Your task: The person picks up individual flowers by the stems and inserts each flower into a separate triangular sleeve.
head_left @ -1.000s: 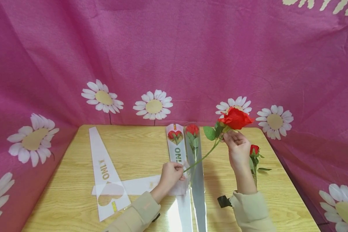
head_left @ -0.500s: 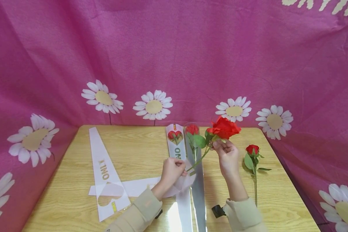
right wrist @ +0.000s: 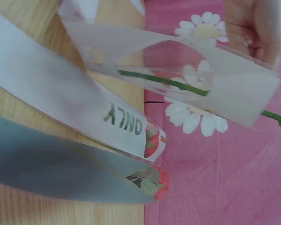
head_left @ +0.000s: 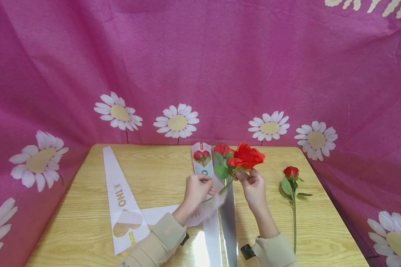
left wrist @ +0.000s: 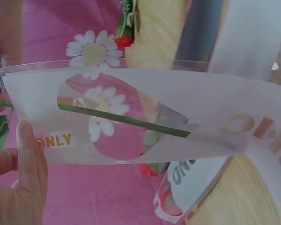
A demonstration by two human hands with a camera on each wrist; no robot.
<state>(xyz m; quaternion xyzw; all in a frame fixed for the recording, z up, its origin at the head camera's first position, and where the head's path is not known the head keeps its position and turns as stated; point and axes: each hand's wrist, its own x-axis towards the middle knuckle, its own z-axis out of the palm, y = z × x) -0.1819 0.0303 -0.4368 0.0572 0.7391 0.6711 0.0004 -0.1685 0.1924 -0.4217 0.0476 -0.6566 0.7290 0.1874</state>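
My left hand (head_left: 197, 193) pinches the mouth edge of a translucent white flower sleeve (left wrist: 192, 89) with a clear heart-shaped window and "ONLY" lettering. My right hand (head_left: 254, 187) holds a red artificial rose (head_left: 246, 155) just under its bloom, fingers around the top of the stem. The rose's green stem (left wrist: 126, 121) runs through the mouth into the sleeve and shows through the window in both wrist views. Bloom and leaves (head_left: 221, 171) are outside the sleeve. The sleeve's narrow end trails left over the table, partly hidden by my left forearm.
Two sleeved roses lie under my hands, one in a white sleeve (right wrist: 124, 119), one in a grey sleeve (right wrist: 84, 164). At the left is a flat white sleeve (head_left: 111, 178). A bare rose (head_left: 291, 173) lies at the right. A pink daisy-print cloth (head_left: 200, 66) hangs behind the table.
My right hand has moved left and down with the rose, bringing the bloom closer to my left hand. More of the stem is inside the sleeve, whose mouth has swung rightward.
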